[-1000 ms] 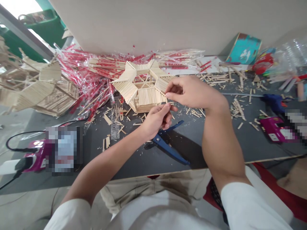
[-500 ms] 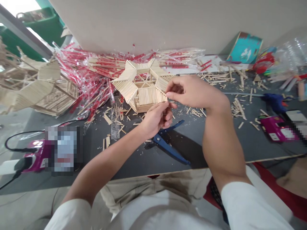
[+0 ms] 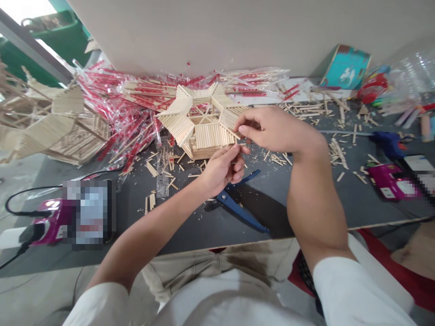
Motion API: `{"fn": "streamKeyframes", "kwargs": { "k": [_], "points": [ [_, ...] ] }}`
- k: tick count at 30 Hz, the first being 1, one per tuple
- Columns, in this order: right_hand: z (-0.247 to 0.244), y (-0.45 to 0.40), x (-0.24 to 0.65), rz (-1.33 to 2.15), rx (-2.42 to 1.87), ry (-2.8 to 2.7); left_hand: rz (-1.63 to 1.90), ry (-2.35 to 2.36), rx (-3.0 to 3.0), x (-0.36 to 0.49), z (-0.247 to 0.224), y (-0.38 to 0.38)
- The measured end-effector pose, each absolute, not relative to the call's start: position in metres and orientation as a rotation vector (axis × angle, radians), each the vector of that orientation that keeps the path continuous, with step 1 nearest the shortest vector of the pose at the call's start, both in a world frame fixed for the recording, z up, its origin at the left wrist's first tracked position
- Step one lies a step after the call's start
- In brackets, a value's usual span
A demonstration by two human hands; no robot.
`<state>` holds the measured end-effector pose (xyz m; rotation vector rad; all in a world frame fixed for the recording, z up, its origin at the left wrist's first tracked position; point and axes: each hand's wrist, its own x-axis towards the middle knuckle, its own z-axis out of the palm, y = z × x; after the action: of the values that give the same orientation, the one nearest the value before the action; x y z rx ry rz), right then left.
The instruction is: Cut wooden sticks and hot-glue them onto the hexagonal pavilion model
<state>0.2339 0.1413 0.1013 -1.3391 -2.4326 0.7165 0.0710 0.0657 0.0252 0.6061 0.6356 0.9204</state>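
Observation:
A star-shaped model of thin wooden sticks (image 3: pixel 210 136) stands on the dark table, with slatted panels round an open middle. My left hand (image 3: pixel 226 167) is at its front right corner, thumb and fingers pressed together near the panel's edge. Just above and to the right, my right hand (image 3: pixel 260 129) has thumb and forefinger close together by the right-hand panel. Whatever lies between the fingertips of either hand is too small to make out. Blue-handled cutters (image 3: pixel 238 210) lie below my left hand.
Red-and-clear wrappers with sticks (image 3: pixel 125 99) lie behind. Another stick model (image 3: pixel 68 122) stands left. A phone (image 3: pixel 91 213) and purple box (image 3: pixel 52 217) are front left; a blue glue gun (image 3: pixel 389 145) and another purple box (image 3: pixel 390 181) are right. Cut sticks (image 3: pixel 336 154) lie scattered.
The thumb of my right hand has lifted slightly from the panel's corner. My left hand stays almost in place at the front right corner.

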Motion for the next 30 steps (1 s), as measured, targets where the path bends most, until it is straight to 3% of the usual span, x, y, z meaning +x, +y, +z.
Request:
{"fn": "streamKeyframes", "kwargs": {
  "k": [30],
  "points": [
    [0.0992,0.1422,0.2349,0.734,-1.331,-2.433,0.944,0.627,0.59,0.0769,0.0221,0.0604]
  ]
}}
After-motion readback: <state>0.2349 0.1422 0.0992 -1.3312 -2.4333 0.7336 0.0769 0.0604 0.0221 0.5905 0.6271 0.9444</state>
